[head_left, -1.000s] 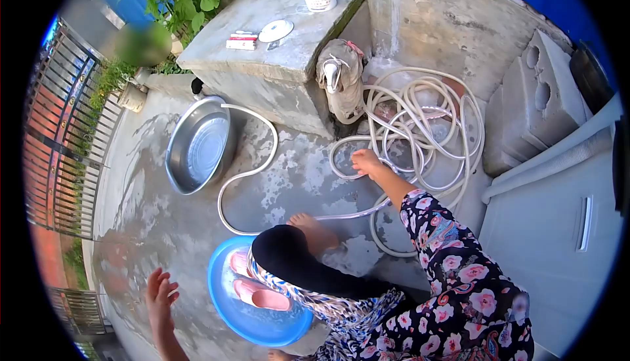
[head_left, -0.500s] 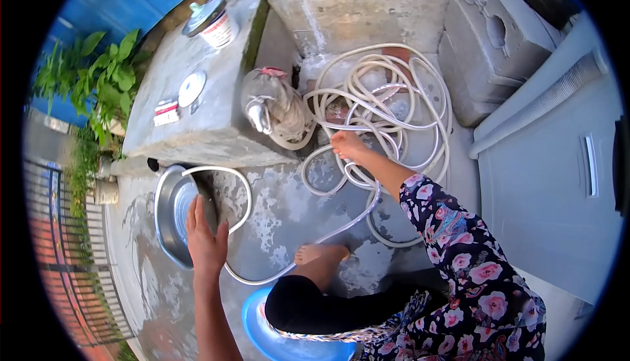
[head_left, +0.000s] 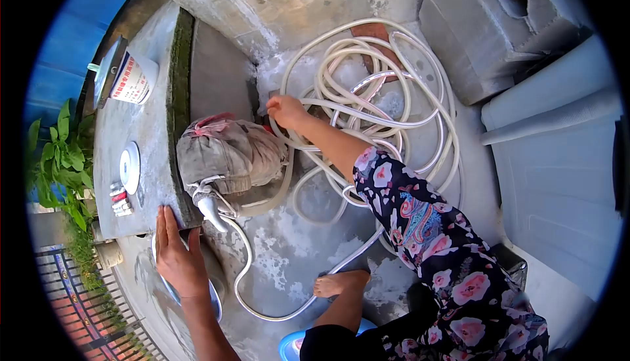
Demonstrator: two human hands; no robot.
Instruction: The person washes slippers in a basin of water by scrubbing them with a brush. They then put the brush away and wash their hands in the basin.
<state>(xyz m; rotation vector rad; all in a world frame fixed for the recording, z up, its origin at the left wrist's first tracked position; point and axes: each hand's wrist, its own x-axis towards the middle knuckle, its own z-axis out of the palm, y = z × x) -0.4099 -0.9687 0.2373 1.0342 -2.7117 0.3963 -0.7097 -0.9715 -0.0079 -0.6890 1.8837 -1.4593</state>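
Note:
A long pale hose (head_left: 357, 41) lies in loose coils on the wet concrete floor. My right hand (head_left: 286, 113) is closed around a part of it at the coil's left side, though my fingers hide the exact grip. Just left of that hand stands a rounded object wrapped in dirty grey cloth (head_left: 239, 154), tied with pink fabric at its top. A white spout (head_left: 211, 213) sticks out of it at the front. My left hand (head_left: 182, 261) is open, its fingers stretched against the concrete block's (head_left: 154, 184) lower corner. A metal basin (head_left: 215, 298) is partly hidden behind it.
On the block sit a white bucket (head_left: 136, 79) with a lid, a white disc (head_left: 130, 167) and small packets (head_left: 120, 200). A blue basin (head_left: 289, 346) is by my legs. Hollow concrete blocks (head_left: 459, 39) and a grey-blue container (head_left: 558, 177) stand to the right.
My view has shifted closer to the wrapped object. My right hand has moved left across the coils towards it. My left hand has come up against the block's edge.

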